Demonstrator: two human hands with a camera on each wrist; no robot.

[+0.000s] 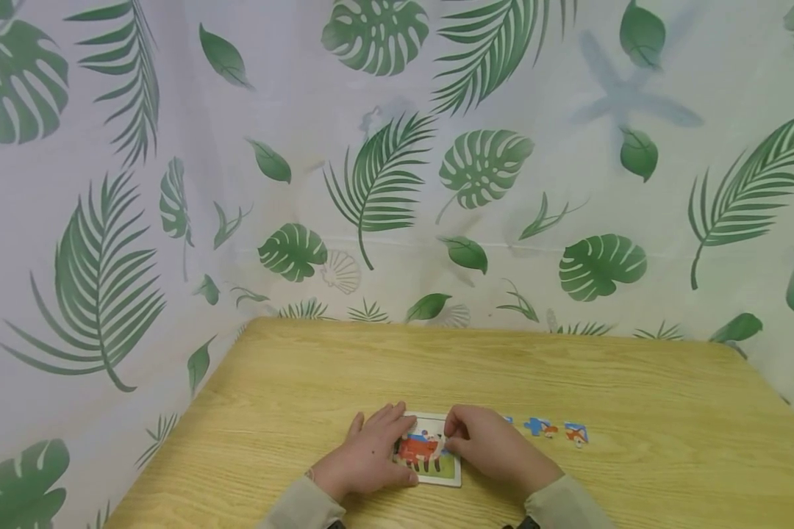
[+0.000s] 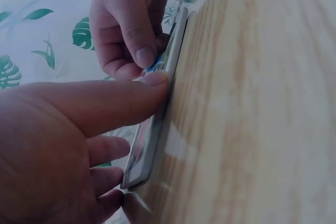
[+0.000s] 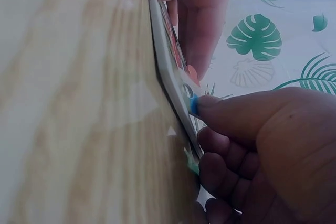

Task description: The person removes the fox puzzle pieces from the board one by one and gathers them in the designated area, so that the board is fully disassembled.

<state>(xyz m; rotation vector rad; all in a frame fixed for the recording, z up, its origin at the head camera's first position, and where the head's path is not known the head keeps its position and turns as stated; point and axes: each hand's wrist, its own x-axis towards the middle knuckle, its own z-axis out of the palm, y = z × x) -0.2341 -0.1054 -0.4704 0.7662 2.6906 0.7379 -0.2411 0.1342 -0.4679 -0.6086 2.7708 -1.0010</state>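
A small jigsaw puzzle in a white-framed tray point(image 1: 455, 476) lies on the table, its picture showing a red-bodied animal with dark legs on green. My left hand point(image 1: 370, 457) rests over the tray's left side, fingers spread and thumb on the near edge. At the tray's right side, my right hand point(image 1: 490, 443) pinches a puzzle piece point(image 3: 194, 104) with some blue on it between thumb and fingers. That piece is low against the tray; whether it sits in its place I cannot tell. My fingers cover most of it.
To the right of my right hand lie loose puzzle pieces, among them a blue and orange one point(image 1: 534, 426) and another with a blue corner point(image 1: 576, 432). The wooden table point(image 1: 344, 360) reaches back to a leaf-printed curtain point(image 1: 397, 294).
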